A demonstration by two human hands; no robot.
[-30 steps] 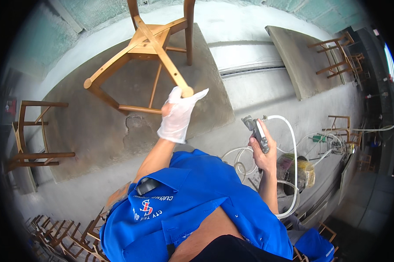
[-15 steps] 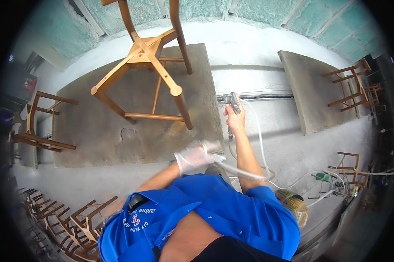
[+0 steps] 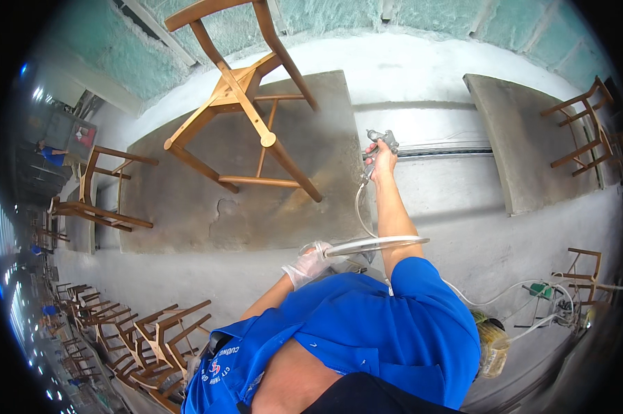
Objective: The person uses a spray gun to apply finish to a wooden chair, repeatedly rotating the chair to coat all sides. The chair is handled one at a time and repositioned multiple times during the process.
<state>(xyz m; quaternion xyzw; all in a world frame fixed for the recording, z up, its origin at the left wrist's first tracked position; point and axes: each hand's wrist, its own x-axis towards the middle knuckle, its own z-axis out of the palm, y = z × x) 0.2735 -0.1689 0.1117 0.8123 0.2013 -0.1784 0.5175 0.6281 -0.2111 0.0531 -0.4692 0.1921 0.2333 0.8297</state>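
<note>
My right hand, bare, is wrapped round a metal spray gun out past the right edge of a brown board. A pale hose runs down from the gun. Close to my body, my left hand wears a clear plastic glove. Its fingers are closed on a white hose that loops across my right forearm. Ahead and to the left, a wooden chair frame stands tilted in view over the board, with crossed bars in place of a seat. Neither hand touches it.
Another chair frame stands left of the board. Several more frames crowd the lower left. A second board lies right, with a chair frame beside it. Hoses trail by a green object. Teal filter-like wall panels line the back.
My right hand has moved up and slightly right with the spray gun, which now points more leftward. My blurred left hand has drawn back toward my body and steadied. The chair's angle looks slightly different.
</note>
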